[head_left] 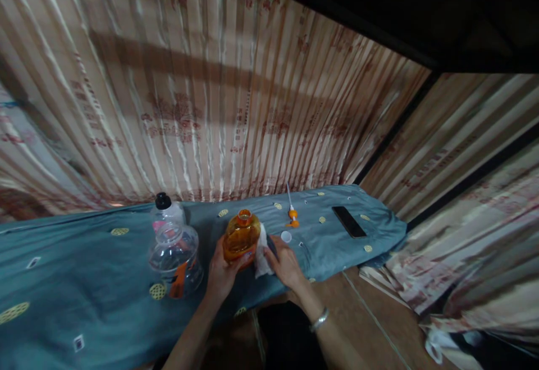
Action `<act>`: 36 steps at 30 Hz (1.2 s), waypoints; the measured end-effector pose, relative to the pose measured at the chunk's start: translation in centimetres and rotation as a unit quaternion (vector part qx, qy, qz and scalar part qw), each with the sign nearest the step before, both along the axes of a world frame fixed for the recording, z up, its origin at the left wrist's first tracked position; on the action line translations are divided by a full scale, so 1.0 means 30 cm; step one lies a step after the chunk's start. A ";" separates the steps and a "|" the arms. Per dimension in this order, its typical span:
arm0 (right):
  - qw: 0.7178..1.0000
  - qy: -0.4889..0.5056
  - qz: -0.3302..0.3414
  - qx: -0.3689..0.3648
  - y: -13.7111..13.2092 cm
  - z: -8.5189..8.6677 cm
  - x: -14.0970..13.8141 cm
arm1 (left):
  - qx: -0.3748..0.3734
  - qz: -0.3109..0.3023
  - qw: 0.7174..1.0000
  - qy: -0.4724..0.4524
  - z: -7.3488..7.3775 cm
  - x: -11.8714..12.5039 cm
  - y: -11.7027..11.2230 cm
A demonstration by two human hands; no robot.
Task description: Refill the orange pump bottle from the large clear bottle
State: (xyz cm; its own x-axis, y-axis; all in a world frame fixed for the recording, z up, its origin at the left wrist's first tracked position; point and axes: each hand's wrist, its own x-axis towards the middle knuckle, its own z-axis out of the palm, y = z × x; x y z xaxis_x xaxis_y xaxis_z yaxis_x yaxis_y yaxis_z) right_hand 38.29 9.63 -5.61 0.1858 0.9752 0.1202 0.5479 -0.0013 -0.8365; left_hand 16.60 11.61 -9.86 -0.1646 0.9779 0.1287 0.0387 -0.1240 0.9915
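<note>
An orange translucent bottle (241, 235) with its neck uncapped stands on a blue-grey patterned cloth (84, 280). My left hand (222, 273) wraps round the bottle's lower left side. My right hand (286, 263) presses a white tissue (261, 252) against the bottle's right side, fingers closed on it. An orange pump head with a white tube (292, 213) and a small white cap (286, 237) lie on the cloth just behind my right hand.
A clear empty plastic bottle (177, 257) with an orange label and a black-capped bottle (166, 208) stand to the left. A black phone (348, 222) lies at the right. Striped curtains hang behind. Brown floor shows below the cloth's edge.
</note>
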 end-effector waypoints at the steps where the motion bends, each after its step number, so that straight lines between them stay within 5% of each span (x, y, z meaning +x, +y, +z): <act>1: 0.998 -0.058 -0.022 -0.008 0.026 0.011 0.020 | -0.001 0.001 1.000 0.002 -0.003 0.001 0.000; 9: 0.976 -0.088 -0.169 -0.107 0.340 0.092 0.187 | 0.008 0.006 1.000 0.012 -0.008 0.005 -0.004; 15: 0.974 0.000 -0.181 -0.135 0.390 0.098 0.216 | 0.019 -0.003 1.000 0.011 0.006 0.013 -0.013; 20: 0.982 0.120 -0.120 -0.082 0.249 0.145 0.221 | 0.016 -0.006 1.000 0.004 0.001 0.020 -0.017; 26: 0.975 0.220 0.022 0.024 -0.102 0.278 0.303 | 0.015 -0.004 1.000 0.007 -0.013 0.018 -0.009; 31: 0.993 0.105 0.046 0.016 -0.306 0.463 0.422 | 0.013 -0.001 1.000 0.006 -0.028 0.022 0.003; 36: 0.998 -0.003 0.059 0.031 -0.370 0.626 0.462 | 0.028 -0.013 0.999 0.009 -0.047 0.025 0.009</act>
State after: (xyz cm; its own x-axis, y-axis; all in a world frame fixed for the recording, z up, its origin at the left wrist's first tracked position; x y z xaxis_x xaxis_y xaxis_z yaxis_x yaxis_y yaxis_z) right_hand 52.13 -1.48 13.18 0.0691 0.9808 0.1822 0.5464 0.1156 -0.8295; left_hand 17.34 11.87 -11.26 -0.1362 0.9731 0.1855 0.0524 -0.1799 0.9823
